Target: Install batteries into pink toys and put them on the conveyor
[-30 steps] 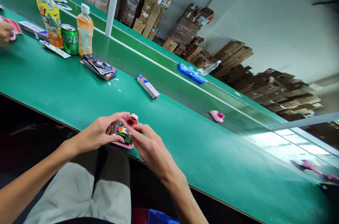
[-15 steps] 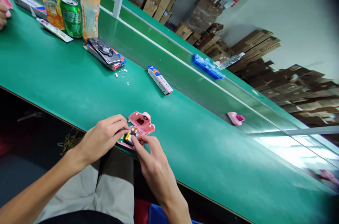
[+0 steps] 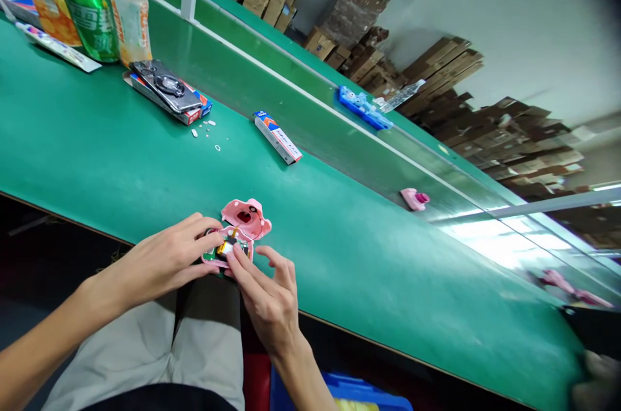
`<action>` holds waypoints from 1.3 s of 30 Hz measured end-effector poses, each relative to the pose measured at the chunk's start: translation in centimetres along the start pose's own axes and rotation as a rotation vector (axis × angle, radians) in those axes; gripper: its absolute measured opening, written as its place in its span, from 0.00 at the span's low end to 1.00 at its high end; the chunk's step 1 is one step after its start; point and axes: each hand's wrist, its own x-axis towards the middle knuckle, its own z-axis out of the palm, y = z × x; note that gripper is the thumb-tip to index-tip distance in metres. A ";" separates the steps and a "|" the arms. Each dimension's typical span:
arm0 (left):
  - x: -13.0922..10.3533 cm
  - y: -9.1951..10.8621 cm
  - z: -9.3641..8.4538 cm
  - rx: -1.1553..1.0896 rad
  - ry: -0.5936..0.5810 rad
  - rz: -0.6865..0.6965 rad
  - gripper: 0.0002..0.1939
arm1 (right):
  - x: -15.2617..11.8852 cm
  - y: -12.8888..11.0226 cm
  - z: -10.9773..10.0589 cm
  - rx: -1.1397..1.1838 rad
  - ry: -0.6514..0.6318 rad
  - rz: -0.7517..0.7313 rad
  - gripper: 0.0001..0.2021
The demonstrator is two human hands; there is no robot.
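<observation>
An opened pink plastic toy casing [image 3: 228, 263] lies at the table's near edge, with a green circuit board, a silver and yellow part and thin wires inside. Its other pink half [image 3: 242, 211], with a dark round opening, rests just behind, joined by a wire. My left hand [image 3: 177, 252] pinches the casing's left side, thumb low and fingers above. From the right, my right hand [image 3: 266, 294] presses fingertips onto the inner parts and grips the near rim, one finger lifted away. The undersides of the fingertips are hidden.
A small printed box [image 3: 278, 137] and a phone [image 3: 167, 84] on another box lie farther back, beside white scraps. Bottles and a green can [image 3: 90, 16] stand at left. Behind runs a conveyor belt with a pink toy piece [image 3: 414, 199] and a blue tray [image 3: 363, 110].
The view has shifted, so the table things sit farther left. My left thumb now holds the casing's near rim. A finger of my right hand has lifted off, and more of the circuit board shows.
</observation>
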 end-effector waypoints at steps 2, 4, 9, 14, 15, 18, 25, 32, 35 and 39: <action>0.1 0.0 0.0 0.011 -0.007 0.007 0.11 | -0.7 1.0 -0.6 -0.018 0.141 0.021 0.11; 0.2 0.1 0.1 0.029 -0.019 -0.010 0.10 | 0.6 2.8 -1.9 -0.025 0.235 0.112 0.07; 0.3 0.5 0.0 0.122 -0.066 -0.007 0.11 | 13.2 7.3 -3.1 0.089 -0.742 0.569 0.32; 0.0 1.0 0.1 0.209 0.018 0.001 0.10 | 22.4 6.3 -1.7 0.101 -1.346 0.499 0.27; -0.1 1.1 0.2 0.167 0.048 -0.002 0.10 | 22.9 5.8 -2.0 0.100 -1.344 0.486 0.26; -0.2 1.0 0.3 -0.114 0.207 -0.029 0.10 | 22.5 5.0 -4.4 0.114 -1.261 0.403 0.25; 2.5 2.6 0.6 -0.939 0.813 -0.085 0.25 | 19.0 3.7 -12.2 0.416 -0.733 0.135 0.14; 5.8 6.6 -0.9 -1.189 0.954 -0.124 0.20 | 17.8 2.1 -14.0 0.416 -0.418 -0.079 0.11; 6.3 7.5 -1.8 -1.231 0.927 -0.152 0.19 | 18.2 2.3 -13.9 0.423 -0.425 -0.020 0.12; 6.7 8.2 -2.1 -1.311 0.832 -0.180 0.26 | 18.9 3.5 -13.4 0.566 -0.512 0.068 0.16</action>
